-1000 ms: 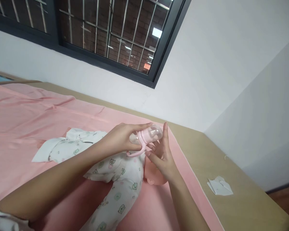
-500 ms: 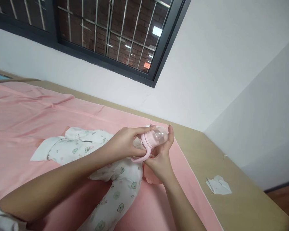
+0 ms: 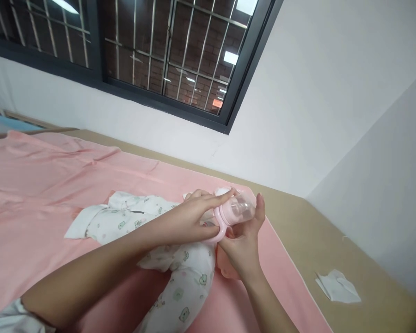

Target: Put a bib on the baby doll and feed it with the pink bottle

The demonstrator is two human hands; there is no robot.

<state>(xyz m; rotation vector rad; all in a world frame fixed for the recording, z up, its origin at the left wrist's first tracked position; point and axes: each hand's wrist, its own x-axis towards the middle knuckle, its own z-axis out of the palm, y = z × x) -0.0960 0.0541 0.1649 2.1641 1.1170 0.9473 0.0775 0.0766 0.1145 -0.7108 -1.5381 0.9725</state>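
Wall (image 3: 319, 97), white, meeting a shaded second wall at right. Sheet (image 3: 131, 171), pink, creased at left, spread over a tan tabletop (image 3: 291, 212). Window (image 3: 166, 55), dark-framed, metal bars across the panes, brickwork beyond. Doll (image 3: 190, 282), in white clothing with a small green animal print, lying on the sheet, head toward the right and partly hidden by the right hand (image 3: 244, 240). Left hand (image 3: 194, 217), closed around the body of the bottle, one finger reaching along its upper side; right hand curved beneath and around the capped end, grip partly hidden, firmness cannot be told. Bottle (image 3: 230, 213), pink collar and handle, clear cap, held tilted above the doll's upper body. Folded cloth (image 3: 339, 286), white, on the tabletop at right, beyond the sheet's edge.
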